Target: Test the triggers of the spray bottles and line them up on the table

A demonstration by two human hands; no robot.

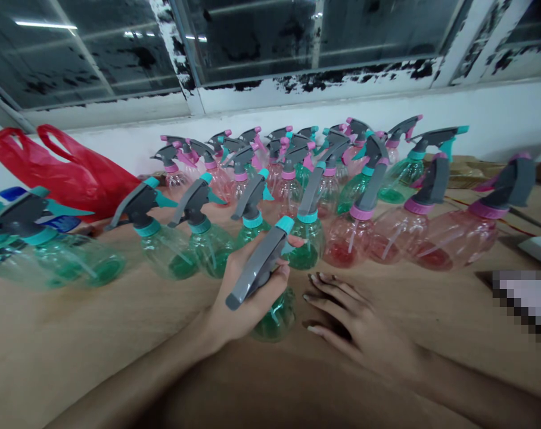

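My left hand is wrapped round the neck of a green spray bottle with a grey and turquoise trigger head, which stands on the table close in front of me. Its collar is hidden by my fingers. To the right of that bottle, my right hand rests low over the tabletop with its fingers spread and nothing in them. Just beyond my hands runs a front row of spray bottles, among them a green one and a pink one.
More pink and green spray bottles crowd the back of the wooden table, below a window. A red plastic bag lies at the back left. Green bottles stand at the left, and a blurred-out flat object lies at the right.
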